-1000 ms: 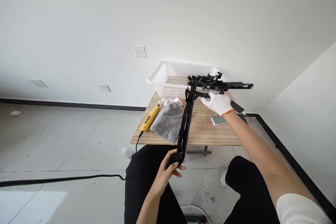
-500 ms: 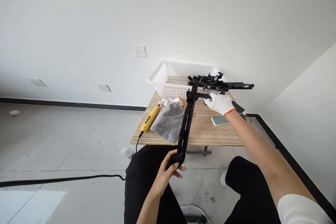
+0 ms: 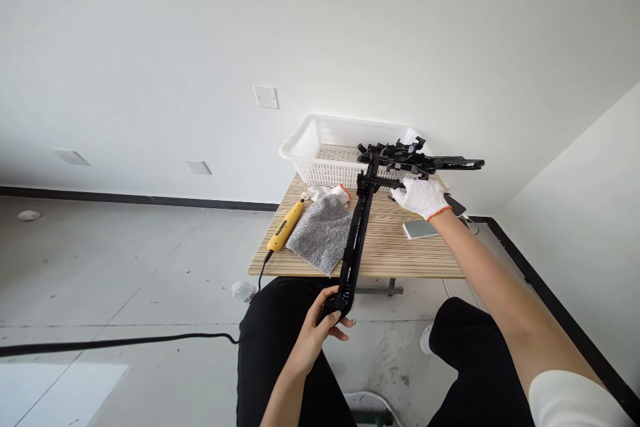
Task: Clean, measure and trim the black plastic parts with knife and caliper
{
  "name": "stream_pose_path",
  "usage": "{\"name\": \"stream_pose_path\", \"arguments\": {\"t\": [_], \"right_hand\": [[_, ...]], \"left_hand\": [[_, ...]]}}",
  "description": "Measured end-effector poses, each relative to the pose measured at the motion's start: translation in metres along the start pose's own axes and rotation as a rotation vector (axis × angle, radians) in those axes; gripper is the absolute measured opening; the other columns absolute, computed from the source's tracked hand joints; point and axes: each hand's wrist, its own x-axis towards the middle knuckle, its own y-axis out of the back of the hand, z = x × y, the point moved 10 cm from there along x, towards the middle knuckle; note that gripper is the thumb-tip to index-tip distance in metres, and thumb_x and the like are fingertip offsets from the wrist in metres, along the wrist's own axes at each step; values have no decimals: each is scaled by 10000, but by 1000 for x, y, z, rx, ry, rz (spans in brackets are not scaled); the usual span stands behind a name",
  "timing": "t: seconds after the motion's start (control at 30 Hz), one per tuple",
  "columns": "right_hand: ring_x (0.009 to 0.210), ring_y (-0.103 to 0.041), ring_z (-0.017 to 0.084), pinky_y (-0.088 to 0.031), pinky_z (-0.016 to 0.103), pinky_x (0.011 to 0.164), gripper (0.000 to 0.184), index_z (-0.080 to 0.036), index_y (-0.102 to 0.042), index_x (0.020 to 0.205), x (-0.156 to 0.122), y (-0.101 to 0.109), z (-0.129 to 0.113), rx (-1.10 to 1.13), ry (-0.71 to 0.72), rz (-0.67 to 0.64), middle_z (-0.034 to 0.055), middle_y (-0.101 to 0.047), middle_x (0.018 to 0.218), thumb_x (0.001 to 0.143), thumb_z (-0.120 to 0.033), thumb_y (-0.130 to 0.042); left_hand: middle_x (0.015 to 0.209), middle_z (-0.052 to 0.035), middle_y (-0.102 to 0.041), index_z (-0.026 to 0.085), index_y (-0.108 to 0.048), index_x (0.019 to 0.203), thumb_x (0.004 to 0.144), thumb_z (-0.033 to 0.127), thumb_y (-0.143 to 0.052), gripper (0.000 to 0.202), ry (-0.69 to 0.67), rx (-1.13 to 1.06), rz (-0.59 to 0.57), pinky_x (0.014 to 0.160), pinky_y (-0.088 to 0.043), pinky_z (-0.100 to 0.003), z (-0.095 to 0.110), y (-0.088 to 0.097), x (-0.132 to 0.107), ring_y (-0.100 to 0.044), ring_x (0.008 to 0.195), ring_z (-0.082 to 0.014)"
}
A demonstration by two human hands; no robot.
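Note:
A long black plastic frame part [image 3: 357,240] slants from above my knees up toward the basket. My left hand [image 3: 320,330], bare, grips its lower end between thumb and fingers. Farther up, my right hand [image 3: 423,196], in a white knit glove with an orange cuff, is closed on a short crosspiece that branches off the same part. Several black plastic pieces [image 3: 407,155] lie piled on the right side of the white basket [image 3: 345,165], partly behind the held part. The right fingertips are partly hidden.
On the wooden table [image 3: 385,257] lie a yellow corded tool [image 3: 286,225], a grey cloth [image 3: 320,233], a white glove [image 3: 325,193] and a grey-green box-like item [image 3: 419,229]. A black cable [image 3: 120,343] crosses on the left. A wall stands close behind.
The upper end of the black frame part and my gloved right hand have shifted very slightly to the right. My left hand keeps its grip at the lower end.

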Motion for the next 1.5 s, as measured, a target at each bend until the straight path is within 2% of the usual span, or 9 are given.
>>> {"name": "stream_pose_path", "arguments": {"t": [0.63, 0.73, 0.87, 1.0, 1.13, 1.27, 1.37, 1.43, 1.5], "right_hand": [[842, -725, 360, -484, 403, 717, 641, -168, -755, 966, 0, 2, -2, 16, -8, 20, 154, -743, 793, 885, -690, -391], [860, -724, 352, -474, 377, 709, 631, -163, -739, 952, -10, 1, 7, 118, -113, 22, 163, -744, 819, 892, -692, -401], [878, -724, 306, -439, 316, 646, 640, -196, -698, 970, -49, -23, 15, 458, -303, -61, 144, -748, 871, 943, -704, -308], [936, -714, 326, -431, 328, 661, 558, -217, -640, 1035, -91, -60, 4, 507, -335, -279, 137, -746, 920, 949, -684, -346], [994, -702, 341, -457, 356, 700, 476, -227, -581, 1186, -106, -76, -13, 451, -267, -405, 129, -728, 1027, 958, -606, -404], [1005, -691, 314, -482, 366, 742, 523, -243, -543, 1322, -90, -53, -23, 393, -109, -234, 150, -577, 1367, 895, -544, -545], [1023, -677, 272, -485, 359, 807, 382, -242, -611, 1233, -70, -29, 9, 388, -121, -68, 115, -608, 1320, 942, -440, -464], [964, -684, 268, -480, 373, 821, 352, -261, -673, 1099, -53, -33, 48, 350, -193, -117, 83, -692, 1120, 977, -396, -371], [1055, -664, 304, -475, 402, 869, 374, -233, -686, 1107, -37, -44, 99, 264, -341, -151, 126, -679, 1178, 971, -379, -369]], "left_hand": [[1168, -119, -697, 214, -549, 1266, 805, 419, -704, 527, 3, 24, 12, 592, -586, -320, -1, 2, 0, -717, 777, -218], [1171, -118, -694, 220, -555, 1262, 802, 422, -704, 523, -3, 20, 23, 590, -585, -323, -1, 3, 0, -717, 773, -217], [1172, -116, -693, 220, -556, 1247, 808, 424, -706, 507, -25, 1, 12, 575, -580, -319, 0, 4, 1, -706, 751, -205], [1146, -114, -701, 207, -527, 1250, 835, 399, -696, 488, -63, -57, 29, 540, -564, -288, 3, 7, 2, -678, 701, -171], [1136, -107, -700, 204, -511, 1244, 844, 386, -697, 477, -72, -70, 21, 531, -560, -282, 4, 6, 2, -659, 677, -155], [1129, -102, -705, 201, -521, 1237, 838, 379, -695, 470, -75, -60, 46, 531, -561, -280, 6, 6, 2, -655, 669, -149], [1118, -100, -709, 195, -527, 1230, 832, 367, -693, 464, -71, -52, 71, 529, -559, -275, 8, 6, 1, -653, 663, -145], [1114, -102, -711, 193, -527, 1227, 827, 368, -694, 467, -69, -51, 71, 528, -559, -277, 9, 5, 1, -651, 658, -146], [1117, -105, -711, 194, -523, 1230, 827, 369, -692, 471, -68, -56, 67, 528, -558, -280, 8, 4, 2, -651, 655, -147]]}}
